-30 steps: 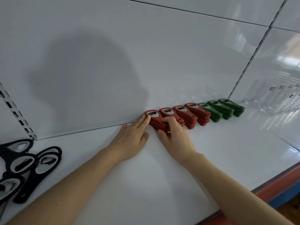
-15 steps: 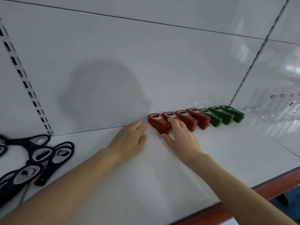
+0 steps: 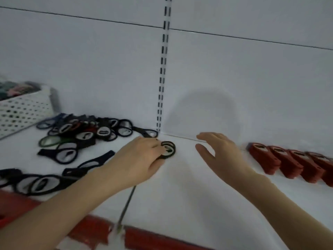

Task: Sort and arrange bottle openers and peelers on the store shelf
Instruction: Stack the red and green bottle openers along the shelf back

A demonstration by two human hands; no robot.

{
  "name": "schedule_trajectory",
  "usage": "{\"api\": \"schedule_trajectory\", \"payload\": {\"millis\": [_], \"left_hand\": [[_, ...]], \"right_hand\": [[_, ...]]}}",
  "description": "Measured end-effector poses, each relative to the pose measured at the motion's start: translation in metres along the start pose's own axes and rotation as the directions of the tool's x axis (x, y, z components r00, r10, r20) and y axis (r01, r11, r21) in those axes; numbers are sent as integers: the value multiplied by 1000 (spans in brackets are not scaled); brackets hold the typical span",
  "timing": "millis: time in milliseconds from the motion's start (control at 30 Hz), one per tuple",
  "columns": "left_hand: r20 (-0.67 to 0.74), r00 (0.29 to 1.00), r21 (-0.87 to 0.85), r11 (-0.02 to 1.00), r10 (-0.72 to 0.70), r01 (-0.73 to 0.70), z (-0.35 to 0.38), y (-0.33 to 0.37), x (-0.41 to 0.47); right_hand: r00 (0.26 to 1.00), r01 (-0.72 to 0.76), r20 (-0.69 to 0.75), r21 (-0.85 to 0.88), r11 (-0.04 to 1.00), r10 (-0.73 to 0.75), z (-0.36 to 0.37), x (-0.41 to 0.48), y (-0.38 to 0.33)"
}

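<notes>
Just left of centre, our left hand (image 3: 138, 159) curls its fingers and thumb round a black bottle opener (image 3: 169, 149), whose ring end pokes out past our fingertips on the white shelf (image 3: 180, 195). Our right hand (image 3: 221, 154) hovers to the right of it, fingers straight and spread, holding nothing. At the right edge stands a row of red bottle openers (image 3: 288, 163); a loose heap of black openers (image 3: 86, 134) lies at centre left.

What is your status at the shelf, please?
Left hand grips black opener. Right hand open, holding nothing. Red opener stacks lined up right, loose pile left. Nothing blocks the gap.
</notes>
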State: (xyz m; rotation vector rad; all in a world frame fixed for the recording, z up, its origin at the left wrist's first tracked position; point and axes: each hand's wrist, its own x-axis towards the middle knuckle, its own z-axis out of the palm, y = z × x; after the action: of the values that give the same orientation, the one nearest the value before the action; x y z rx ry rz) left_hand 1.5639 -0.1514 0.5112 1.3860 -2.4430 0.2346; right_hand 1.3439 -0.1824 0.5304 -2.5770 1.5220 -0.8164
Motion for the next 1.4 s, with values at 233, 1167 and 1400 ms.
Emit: {"api": "schedule_trajectory", "payload": {"millis": [233, 1167, 1400], "left_hand": [[-15, 908, 32, 907, -419, 419, -45, -86, -120], [-150, 903, -262, 897, -402, 356, -36, -244, -180], [-116, 873, -537, 769, -473, 345, -66, -212, -127]], "right_hand": [[974, 173, 125, 142, 975, -191, 52, 49, -98], [990, -140, 39, 336, 931, 134, 166, 159, -238], [984, 40, 122, 545, 837, -127, 139, 150, -239]]}}
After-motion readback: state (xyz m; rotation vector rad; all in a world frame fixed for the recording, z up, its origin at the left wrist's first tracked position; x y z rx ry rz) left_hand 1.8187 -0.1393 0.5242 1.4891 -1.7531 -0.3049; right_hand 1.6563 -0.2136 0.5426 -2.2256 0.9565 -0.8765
